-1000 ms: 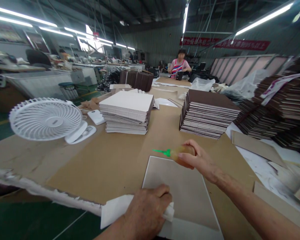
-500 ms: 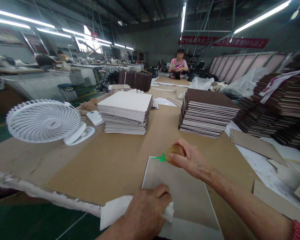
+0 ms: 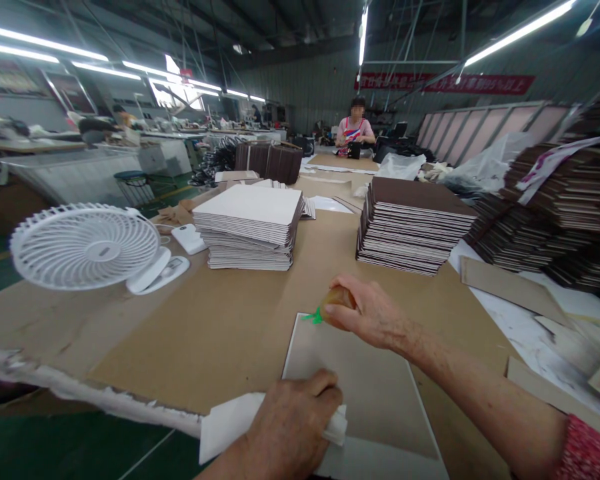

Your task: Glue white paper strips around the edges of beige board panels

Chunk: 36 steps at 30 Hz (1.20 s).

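Note:
A grey-beige panel (image 3: 350, 380) with pale edges lies flat before me. Near its far left corner is a bright green patch (image 3: 314, 317); whether it is a mark or a separate piece I cannot tell. My right hand (image 3: 367, 310) grips a rounded amber-brown lump (image 3: 338, 304) beside that green patch, over the far edge of the panel. Closed around a folded white cloth or paper (image 3: 233, 420), my left hand (image 3: 297, 420) rests on the near left part of the panel. One end of the white piece sticks out past the fingers.
Beyond the panel stand a white-topped stack of boards (image 3: 250, 203) and a dark brown stack (image 3: 415, 197). A white fan (image 3: 87, 247) and a white phone-like object (image 3: 189, 239) are at left. Loose boards (image 3: 510, 287) and tall brown piles line the right. Another person (image 3: 355, 130) is at the far end.
My right hand has moved slightly left with the amber lump, closer to the panel's far left corner, now covering part of the green patch. My left hand stays in place.

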Tool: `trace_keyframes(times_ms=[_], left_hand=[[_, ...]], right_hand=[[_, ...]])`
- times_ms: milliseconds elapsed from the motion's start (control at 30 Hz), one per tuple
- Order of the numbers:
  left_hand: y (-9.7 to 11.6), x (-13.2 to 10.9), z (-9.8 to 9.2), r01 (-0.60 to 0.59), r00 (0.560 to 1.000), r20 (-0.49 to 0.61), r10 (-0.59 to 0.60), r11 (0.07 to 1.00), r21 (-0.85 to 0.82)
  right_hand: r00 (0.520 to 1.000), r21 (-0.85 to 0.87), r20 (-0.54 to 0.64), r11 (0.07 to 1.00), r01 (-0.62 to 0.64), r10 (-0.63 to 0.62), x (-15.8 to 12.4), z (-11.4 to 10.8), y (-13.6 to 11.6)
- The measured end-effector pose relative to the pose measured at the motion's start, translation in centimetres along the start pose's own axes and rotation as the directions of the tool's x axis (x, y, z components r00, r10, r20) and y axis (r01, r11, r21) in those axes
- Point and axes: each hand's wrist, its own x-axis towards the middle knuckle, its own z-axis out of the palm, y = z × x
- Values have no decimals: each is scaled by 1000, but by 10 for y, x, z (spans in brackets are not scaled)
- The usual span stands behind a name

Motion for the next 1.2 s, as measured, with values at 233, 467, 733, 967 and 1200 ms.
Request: trace_keyframes(times_ms=[233,467,733,967,1200], left_hand=[[1,1,1,33,999,8,-33,999,26],[1,1,1,37,999,14,-38,998,54],[0,0,4,42,999,18,-44,996,74],[1,0,4,50,998,22,-51,997,56],[0,-1,3,58,998,34,-61,996,65]], right_hand=[[998,-80,57,997,18,-14,9,-6,-8],[993,-218,92,971,98,-79,16,-14,-12],[993,-264,105,961,81,-55,16,-14,-10],[992,-314,118,945,89,-55,19,-15,-17],[991,-354,127,932,78,-35,19,-18,-20]])
